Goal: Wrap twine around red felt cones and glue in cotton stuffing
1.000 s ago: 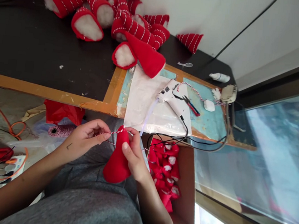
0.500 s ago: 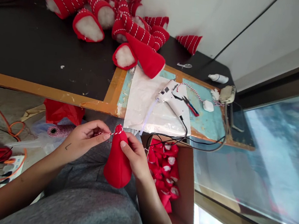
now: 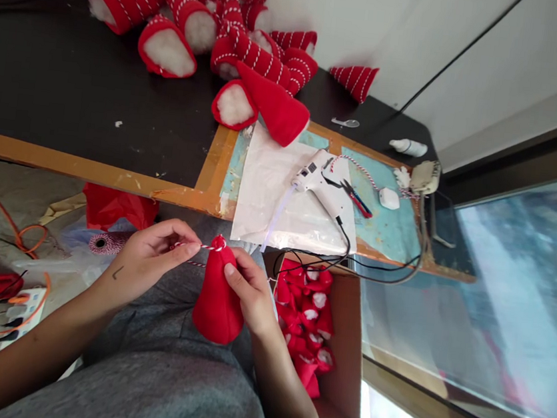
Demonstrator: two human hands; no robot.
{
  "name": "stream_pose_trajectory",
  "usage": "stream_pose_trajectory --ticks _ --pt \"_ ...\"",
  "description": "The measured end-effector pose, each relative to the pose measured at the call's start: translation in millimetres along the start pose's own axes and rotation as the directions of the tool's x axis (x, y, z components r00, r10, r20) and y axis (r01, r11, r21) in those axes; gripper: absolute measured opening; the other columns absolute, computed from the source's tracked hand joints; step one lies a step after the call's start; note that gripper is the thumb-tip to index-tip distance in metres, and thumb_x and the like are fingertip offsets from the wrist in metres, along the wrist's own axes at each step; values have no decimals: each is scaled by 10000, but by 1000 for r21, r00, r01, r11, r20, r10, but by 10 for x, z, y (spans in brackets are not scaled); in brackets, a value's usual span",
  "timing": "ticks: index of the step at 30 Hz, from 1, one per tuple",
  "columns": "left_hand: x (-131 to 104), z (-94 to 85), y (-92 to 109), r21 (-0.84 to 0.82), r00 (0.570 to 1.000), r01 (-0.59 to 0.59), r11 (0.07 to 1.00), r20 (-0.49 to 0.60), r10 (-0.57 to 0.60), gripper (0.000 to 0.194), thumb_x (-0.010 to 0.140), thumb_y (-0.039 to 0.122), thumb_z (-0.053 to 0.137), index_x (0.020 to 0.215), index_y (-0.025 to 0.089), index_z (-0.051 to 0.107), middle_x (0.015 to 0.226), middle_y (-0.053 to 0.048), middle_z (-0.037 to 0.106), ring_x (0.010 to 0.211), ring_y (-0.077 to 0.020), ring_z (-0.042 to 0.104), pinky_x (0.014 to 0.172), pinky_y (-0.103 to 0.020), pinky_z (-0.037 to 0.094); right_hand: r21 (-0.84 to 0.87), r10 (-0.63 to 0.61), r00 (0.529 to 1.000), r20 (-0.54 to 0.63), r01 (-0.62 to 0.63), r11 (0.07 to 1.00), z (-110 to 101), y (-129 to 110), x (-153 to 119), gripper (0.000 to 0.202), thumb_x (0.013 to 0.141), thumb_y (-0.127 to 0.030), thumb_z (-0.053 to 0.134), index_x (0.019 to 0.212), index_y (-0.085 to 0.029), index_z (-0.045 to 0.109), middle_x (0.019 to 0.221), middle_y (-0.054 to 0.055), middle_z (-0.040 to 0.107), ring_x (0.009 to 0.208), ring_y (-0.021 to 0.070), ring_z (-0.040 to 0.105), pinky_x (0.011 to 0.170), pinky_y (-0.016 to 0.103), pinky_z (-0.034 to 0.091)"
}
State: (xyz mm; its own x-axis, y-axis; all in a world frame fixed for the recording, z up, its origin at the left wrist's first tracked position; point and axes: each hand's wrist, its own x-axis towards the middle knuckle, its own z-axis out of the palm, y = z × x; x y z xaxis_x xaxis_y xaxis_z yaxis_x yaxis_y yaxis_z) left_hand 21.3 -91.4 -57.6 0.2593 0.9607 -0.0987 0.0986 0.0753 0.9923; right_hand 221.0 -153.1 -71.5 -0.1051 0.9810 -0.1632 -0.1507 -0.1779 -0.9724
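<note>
A red felt cone stands over my lap, narrow tip up, its wide end bulging below. My right hand grips its right side, thumb in front near the top. Red-and-white twisted cord circles the cone just under the tip and stretches left to my left hand, which pinches it between thumb and forefinger. Another length of cord passes behind the cone at left. A spool of the same cord lies beyond my left wrist.
On the table are a white glue gun, cutters, a white bottle and several cord-wrapped red cones. A cardboard box of red pieces stands right of my lap. Cables hang at the table edge.
My left hand has moved slightly left, and more cord shows between it and the cone. The cone has shifted a little up and left in my right hand.
</note>
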Motion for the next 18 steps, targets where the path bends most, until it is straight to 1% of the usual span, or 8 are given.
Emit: stream_pose_trajectory --ticks 3,5,6,7,9,12,16,18 --pt "-9 35 -3 15 1000 15 1000 13 -15 272 883 485 809 1012 246 793 777 1 617 717 -169 578 647 -251 503 45 38 999 34 -40 998 0 5 -15 332 960 -593 667 1045 -290 772 1046 41 706 1009 257 643 978 388 517" --pt "-19 58 6 42 1000 11 999 27 -12 339 909 485 780 1172 271 803 776 8 598 697 -159 550 642 -246 495 60 51 998 44 -53 997 1 8 -18 354 948 -613 673 1052 -291 776 1046 44 705 1008 265 646 975 395 523" --pt "-21 68 9 52 999 10 999 38 -12 358 922 486 763 1213 280 803 795 3 613 701 -156 549 645 -245 493 59 51 998 46 -53 997 2 9 -16 356 945 -617 678 1056 -293 777 1048 45 706 1013 270 647 979 402 522" --pt "-22 76 8 56 999 7 998 51 -10 353 933 485 749 1216 282 811 826 -7 636 716 -157 560 651 -243 492 56 46 998 49 -49 997 2 10 -14 352 942 -618 681 1056 -299 778 1049 43 707 1016 275 647 983 409 520" --pt "-18 86 -7 51 997 -7 999 76 3 310 944 477 732 1152 272 838 880 -24 666 756 -162 592 660 -240 492 42 39 997 60 -42 998 1 9 -7 334 936 -619 681 1038 -316 779 1040 37 706 1010 283 647 980 424 516" --pt "-14 94 -52 41 996 -23 999 87 20 270 950 450 720 1079 254 854 903 -32 667 796 -173 616 667 -242 497 9 62 996 64 -62 998 -4 6 1 339 914 -645 672 1007 -335 775 1023 33 702 993 296 649 954 441 523" --pt "-27 109 -84 0 998 8 1000 60 -8 337 958 432 725 1258 296 801 891 -15 655 784 -162 589 706 -248 515 11 95 994 54 -96 995 -7 4 2 379 896 -679 671 1005 -331 772 986 36 689 953 291 645 914 434 535" --pt "-28 118 -82 -22 997 5 1000 71 -3 318 956 423 727 1236 298 812 882 -11 637 789 -159 587 715 -246 514 21 94 994 58 -96 995 -5 9 1 378 890 -679 682 1020 -336 775 995 33 697 960 291 649 918 430 538"
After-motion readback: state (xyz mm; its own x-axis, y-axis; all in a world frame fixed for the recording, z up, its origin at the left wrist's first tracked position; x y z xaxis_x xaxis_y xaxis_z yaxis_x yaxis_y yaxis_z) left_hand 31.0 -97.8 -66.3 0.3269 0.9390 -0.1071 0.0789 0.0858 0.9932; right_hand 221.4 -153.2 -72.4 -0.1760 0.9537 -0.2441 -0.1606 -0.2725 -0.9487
